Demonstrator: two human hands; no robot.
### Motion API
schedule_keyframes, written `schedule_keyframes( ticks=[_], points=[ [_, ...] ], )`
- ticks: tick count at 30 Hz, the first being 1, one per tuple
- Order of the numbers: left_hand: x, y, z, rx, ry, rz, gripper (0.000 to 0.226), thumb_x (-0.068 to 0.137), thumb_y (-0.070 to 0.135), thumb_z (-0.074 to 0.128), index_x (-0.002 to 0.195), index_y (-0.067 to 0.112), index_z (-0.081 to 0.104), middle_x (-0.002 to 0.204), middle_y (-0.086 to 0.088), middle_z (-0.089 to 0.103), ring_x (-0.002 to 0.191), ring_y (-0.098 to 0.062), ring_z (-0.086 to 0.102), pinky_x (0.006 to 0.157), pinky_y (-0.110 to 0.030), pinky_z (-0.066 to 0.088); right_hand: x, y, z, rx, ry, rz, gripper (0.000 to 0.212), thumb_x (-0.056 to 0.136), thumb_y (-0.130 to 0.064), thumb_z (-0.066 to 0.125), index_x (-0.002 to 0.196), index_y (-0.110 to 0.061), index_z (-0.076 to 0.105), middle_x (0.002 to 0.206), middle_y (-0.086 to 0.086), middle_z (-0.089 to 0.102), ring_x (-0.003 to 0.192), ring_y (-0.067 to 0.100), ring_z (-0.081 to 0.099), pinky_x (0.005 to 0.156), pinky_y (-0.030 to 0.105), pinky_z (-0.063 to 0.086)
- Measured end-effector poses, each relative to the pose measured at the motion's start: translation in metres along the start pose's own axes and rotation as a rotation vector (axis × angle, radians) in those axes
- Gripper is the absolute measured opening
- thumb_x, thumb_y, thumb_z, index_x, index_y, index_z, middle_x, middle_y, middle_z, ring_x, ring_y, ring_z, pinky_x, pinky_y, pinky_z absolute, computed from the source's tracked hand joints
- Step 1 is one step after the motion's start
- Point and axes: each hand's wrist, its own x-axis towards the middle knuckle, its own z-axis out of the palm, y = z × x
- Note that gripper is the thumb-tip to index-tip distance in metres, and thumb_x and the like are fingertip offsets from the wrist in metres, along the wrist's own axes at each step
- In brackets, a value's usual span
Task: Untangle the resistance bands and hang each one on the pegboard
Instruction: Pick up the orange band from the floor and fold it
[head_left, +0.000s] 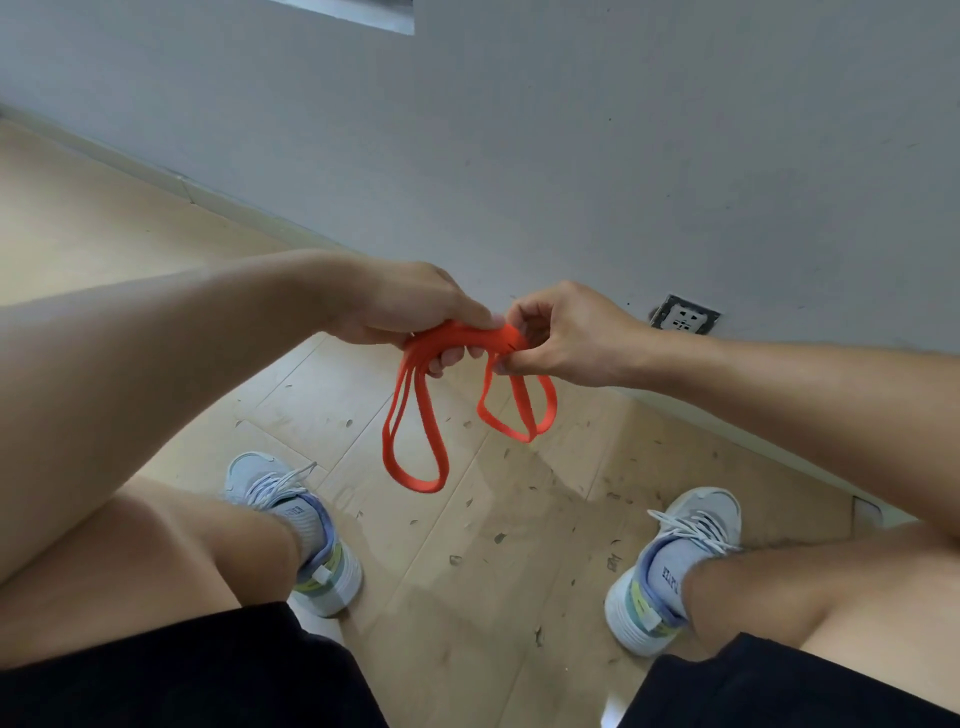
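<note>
Orange resistance bands: bunched, gripped between left hand and right hand, both clamped on them, hands nearly touching. Two loops hang lengthwise downward below hands, above floor.

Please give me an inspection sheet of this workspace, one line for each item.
Surface: wood floor, scuffed between the shoes.
Job's things: orange bands, bunched at the top, loops hanging; pegboard not seen.
Clutter: nothing seen.
Hands: left hand grips the bunch; right hand pinches a strand.
Cables: nothing seen.
Surroundings: grey wall with a socket.
</note>
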Motion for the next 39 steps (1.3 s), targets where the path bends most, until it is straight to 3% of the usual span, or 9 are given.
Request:
schedule_keyframes(
  ticks=[3,6,11,15,18,21,26,33,39],
  points=[
    [0.002,0.0,0.001,-0.008,-0.008,0.061,0.032,0.076,0.053,0.069,0.084,0.023,0.069,0.073,0.007,0.062,0.07,-0.012,0.057,0.097,-0.048,0.052,0.003,0.008,-0.009,0.028,-0.07,0.051,0.02,0.077,-0.024,0.091,0.091,-0.023,0.077,0.087,-0.003,0.08,0.084,0.015,0.078,0.083,0.032,0.06],
    [0.01,-0.001,0.0,-0.102,0.068,0.099,0.026,0.1,0.029,0.057,0.085,0.008,0.064,0.065,0.0,0.056,0.061,-0.013,0.051,0.082,-0.042,0.048,0.004,0.027,-0.014,-0.051,-0.128,0.131,0.017,0.081,-0.022,0.089,0.096,-0.02,0.079,0.091,-0.004,0.081,0.087,0.009,0.077,0.088,0.028,0.059],
    [0.015,-0.003,-0.001,-0.083,0.125,0.131,0.027,0.099,0.033,0.056,0.078,0.018,0.064,0.062,0.012,0.059,0.06,-0.006,0.053,0.084,-0.036,0.045,0.003,0.05,-0.016,-0.091,-0.07,0.289,0.009,0.091,-0.025,0.08,0.099,-0.021,0.079,0.091,-0.007,0.079,0.086,0.009,0.072,0.075,0.023,0.053],
    [0.016,0.004,-0.002,-0.147,0.166,0.156,0.028,0.097,0.026,0.054,0.076,0.009,0.061,0.055,0.004,0.052,0.059,-0.014,0.047,0.079,-0.036,0.045,0.003,0.053,-0.013,0.155,0.028,0.44,0.011,0.1,-0.029,0.067,0.103,-0.02,0.073,0.119,0.006,0.072,0.116,0.024,0.065,0.098,0.042,0.055],
    [0.019,0.001,-0.006,-0.239,0.229,0.162,0.027,0.096,0.026,0.054,0.077,0.009,0.061,0.054,0.003,0.049,0.058,-0.015,0.045,0.078,-0.036,0.047,0.001,0.053,-0.012,0.326,0.037,0.57,0.035,0.104,-0.046,0.056,0.118,-0.017,0.07,0.132,0.003,0.063,0.123,0.033,0.06,0.106,0.053,0.05],
    [0.024,-0.005,-0.008,-0.238,0.281,0.139,0.026,0.095,0.027,0.055,0.079,0.008,0.064,0.057,0.002,0.05,0.057,-0.015,0.045,0.076,-0.035,0.048,0.0,0.058,-0.013,0.628,0.036,0.654,0.044,0.102,-0.051,0.058,0.114,-0.009,0.066,0.117,0.009,0.066,0.114,0.036,0.068,0.102,0.057,0.055],
    [0.035,-0.022,-0.016,-0.232,0.382,0.027,0.026,0.091,0.028,0.057,0.081,0.007,0.068,0.062,-0.001,0.052,0.059,-0.016,0.047,0.072,-0.034,0.049,0.0,0.063,-0.021,0.821,-0.069,0.668,0.009,0.1,-0.019,0.066,0.101,-0.011,0.061,0.085,0.006,0.057,0.083,0.02,0.063,0.095,0.049,0.061],
    [0.041,-0.046,-0.032,-0.214,0.453,-0.071,0.024,0.09,0.024,0.06,0.076,0.005,0.066,0.062,-0.004,0.051,0.059,-0.018,0.047,0.072,-0.035,0.047,-0.003,0.07,-0.03,0.693,-0.179,0.725,0.014,0.098,0.002,0.063,0.106,-0.01,0.063,0.095,0.006,0.062,0.082,0.017,0.061,0.076,0.029,0.059],
    [0.041,-0.05,-0.038,-0.233,0.368,-0.034,0.025,0.094,0.025,0.057,0.08,0.007,0.064,0.061,-0.002,0.048,0.058,-0.017,0.045,0.073,-0.034,0.047,-0.006,0.081,-0.034,0.752,-0.101,0.804,0.011,0.103,-0.01,0.06,0.105,-0.001,0.067,0.11,0.018,0.064,0.101,0.033,0.07,0.079,0.044,0.066]
  ],
)
